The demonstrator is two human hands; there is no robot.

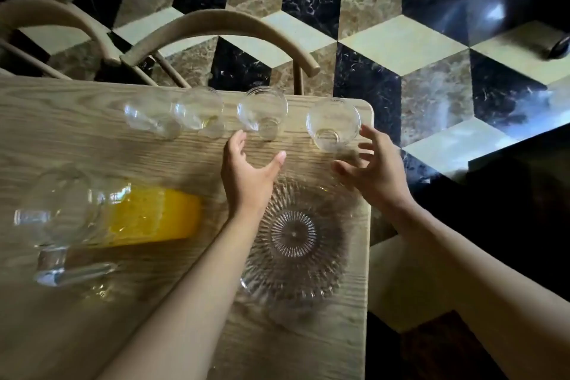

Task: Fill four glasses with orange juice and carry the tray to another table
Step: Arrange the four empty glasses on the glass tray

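Note:
Several empty clear glasses stand in a row along the far edge of the wooden table (77,139). The rightmost glass (332,123) is near the table's corner, and another glass (262,112) stands to its left. My right hand (374,168) hovers spread just right of the rightmost glass, holding nothing. My left hand (248,171) is spread below the other glass, thumb and fingers apart, also holding nothing. A ribbed round glass tray (294,237) lies on the table beneath my forearms. A glass pitcher (105,216) of orange juice stands at the left.
Two curved wooden chair backs (216,25) stand just beyond the table's far edge. The table's right edge is close beside the tray. A patterned tile floor (401,40) lies beyond, with a dark object at the upper right.

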